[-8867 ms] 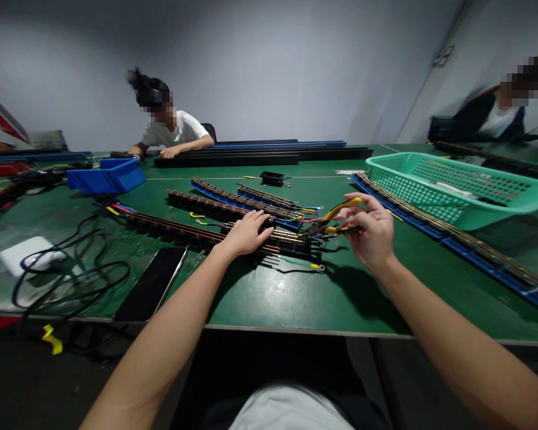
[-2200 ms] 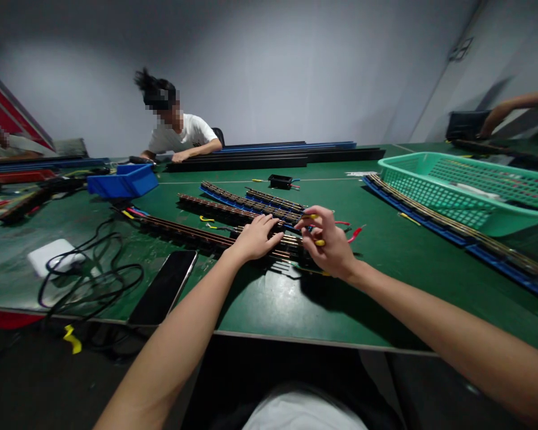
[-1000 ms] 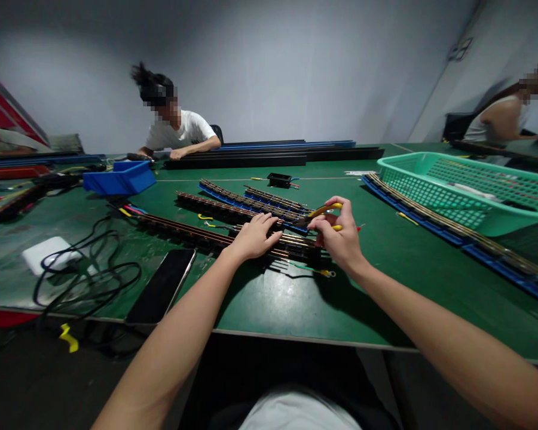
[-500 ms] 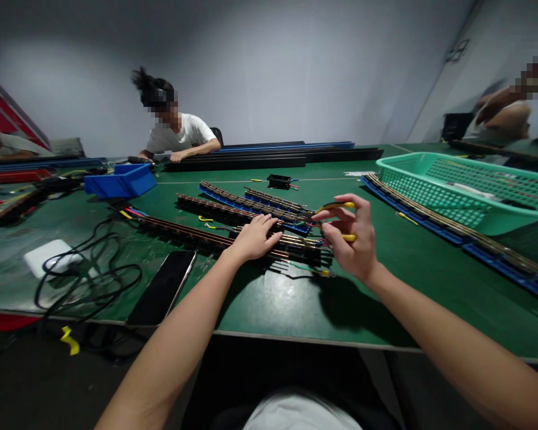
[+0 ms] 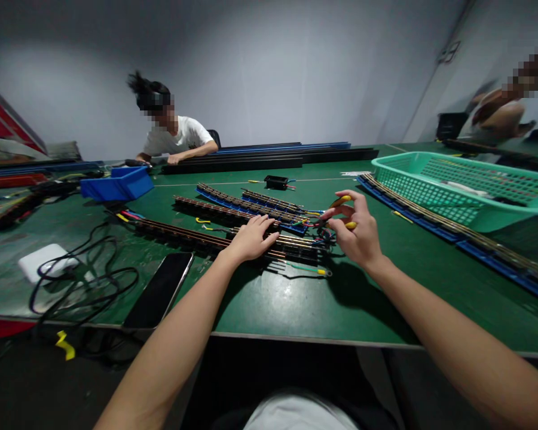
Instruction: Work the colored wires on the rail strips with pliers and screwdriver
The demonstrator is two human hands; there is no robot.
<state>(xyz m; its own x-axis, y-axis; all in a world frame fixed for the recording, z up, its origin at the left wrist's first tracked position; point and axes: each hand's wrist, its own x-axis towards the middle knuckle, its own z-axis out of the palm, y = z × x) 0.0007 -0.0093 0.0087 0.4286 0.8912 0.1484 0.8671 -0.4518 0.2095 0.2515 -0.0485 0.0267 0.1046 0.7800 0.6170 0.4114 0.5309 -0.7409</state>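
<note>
My left hand (image 5: 253,239) lies over a black strip with copper-coloured bars (image 5: 183,232), its fingers stretched across and the thumb apart. A pair of pliers with yellow handles (image 5: 343,202) is in my right hand (image 5: 359,234), the handles spread. Their jaws are among coloured wires at the strip's right end, too small to make out fully. A green wire with a yellow sleeve and ring terminal (image 5: 320,272) extends along the near side. Just behind lie a second black strip (image 5: 201,207) and blue-backed strips with metal bars (image 5: 222,195).
A green mesh basket (image 5: 475,206) stands right, beside a long blue-backed strip (image 5: 434,224). A phone (image 5: 161,289), black cable (image 5: 112,257) and white adapter (image 5: 42,260) lie left. Further back are a blue bin (image 5: 119,185), small black box (image 5: 277,181) and a person (image 5: 182,134).
My right hand with the pliers has shifted slightly right, and the pliers have turned, handles more foreshortened. My left hand stays on the strip. The whole view has shifted slightly.
</note>
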